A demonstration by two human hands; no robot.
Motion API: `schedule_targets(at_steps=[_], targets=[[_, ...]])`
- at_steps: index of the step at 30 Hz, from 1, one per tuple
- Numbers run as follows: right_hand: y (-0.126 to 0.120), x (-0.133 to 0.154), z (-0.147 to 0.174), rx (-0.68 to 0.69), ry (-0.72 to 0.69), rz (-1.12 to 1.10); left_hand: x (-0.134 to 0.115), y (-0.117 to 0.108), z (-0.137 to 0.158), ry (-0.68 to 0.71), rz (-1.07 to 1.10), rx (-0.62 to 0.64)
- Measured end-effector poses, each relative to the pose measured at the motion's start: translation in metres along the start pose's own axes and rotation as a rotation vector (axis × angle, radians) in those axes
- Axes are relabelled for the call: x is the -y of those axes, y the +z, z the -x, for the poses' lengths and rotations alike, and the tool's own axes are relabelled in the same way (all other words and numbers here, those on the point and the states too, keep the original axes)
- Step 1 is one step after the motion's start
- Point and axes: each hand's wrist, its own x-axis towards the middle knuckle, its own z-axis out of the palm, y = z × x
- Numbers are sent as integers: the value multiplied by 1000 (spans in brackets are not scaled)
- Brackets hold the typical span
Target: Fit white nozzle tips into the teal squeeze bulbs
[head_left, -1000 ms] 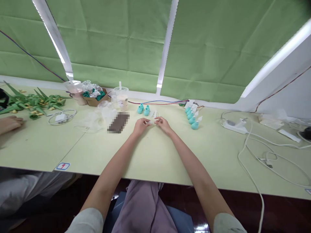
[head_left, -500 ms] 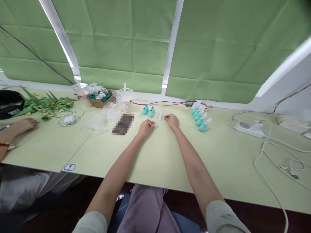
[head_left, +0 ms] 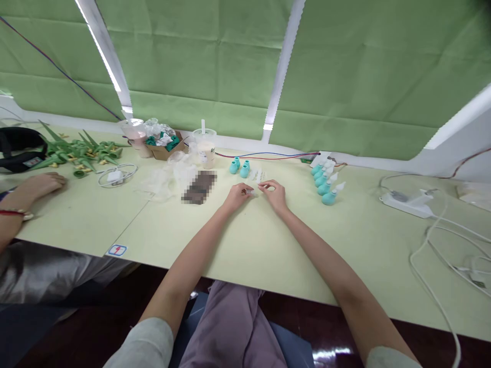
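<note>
Above the table's middle, my left hand (head_left: 237, 197) pinches a small translucent white piece (head_left: 250, 192) at its fingertips. My right hand (head_left: 275, 196) is close on the other side, thumb and index finger pressed together; whatever is between them is too small to make out. Just beyond my hands lie several small white pieces (head_left: 258, 176). Several turquoise pots (head_left: 244, 170) with open necks stand behind my left hand. To the right is a row of turquoise pots with white pointed tips (head_left: 329, 197).
A pixelated dark rectangle (head_left: 200, 187), crumpled clear plastic (head_left: 163, 183) and a drink cup (head_left: 207, 153) lie left. A cardboard box (head_left: 165, 152) and green plant-like pieces (head_left: 82, 153) are farther left, near another person's hand (head_left: 42, 186). A power strip (head_left: 406, 204) with cables is right.
The view has shifted, so the table things appear a little to the right and higher. My right hand has come nearer the piece in my left hand, its fingers now more curled.
</note>
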Motion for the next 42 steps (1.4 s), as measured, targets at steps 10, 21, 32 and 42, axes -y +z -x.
schedule_targets(at_steps=[10, 21, 32, 42], targets=[[-17, 19, 28, 31, -11, 75, -17, 9, 6, 11, 64, 12], [-16, 23, 31, 59, -66, 254, -18, 8, 4, -13, 70, -36], [-15, 4, 24, 121, 149, -175, -26, 6, 6, 13, 98, -66], [-15, 7, 26, 37, 53, -68, -26, 8, 4, 53, 80, -67]])
